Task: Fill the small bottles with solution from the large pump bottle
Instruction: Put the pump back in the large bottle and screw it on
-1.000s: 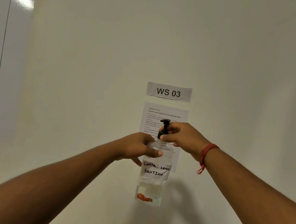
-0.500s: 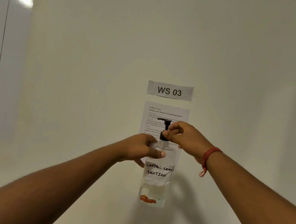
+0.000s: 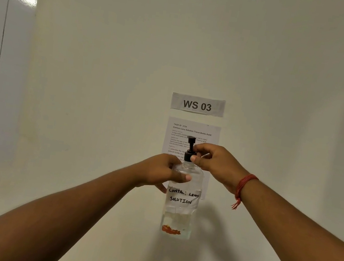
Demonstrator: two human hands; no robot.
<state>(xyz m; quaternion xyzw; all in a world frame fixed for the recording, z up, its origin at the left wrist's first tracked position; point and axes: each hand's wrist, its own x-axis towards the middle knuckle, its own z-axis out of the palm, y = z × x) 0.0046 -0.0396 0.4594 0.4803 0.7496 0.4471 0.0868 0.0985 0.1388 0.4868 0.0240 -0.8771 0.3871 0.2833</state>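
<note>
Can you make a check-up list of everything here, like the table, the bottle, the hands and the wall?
Surface: plain white table, bare where visible.
Job's things: clear plastic pump bottle labelled "Contact Lens Solution", upright, liquid low; black pump top. Small bottles: nothing seen.
Clutter: nothing seen.
Hands: left hand grips the bottle's shoulder; right hand pinches the pump's black collar; red thread bracelet on right wrist.
Cables: nothing seen.
Surroundings: "WS 03" sign, printed instruction sheet, whiteboard.
</note>
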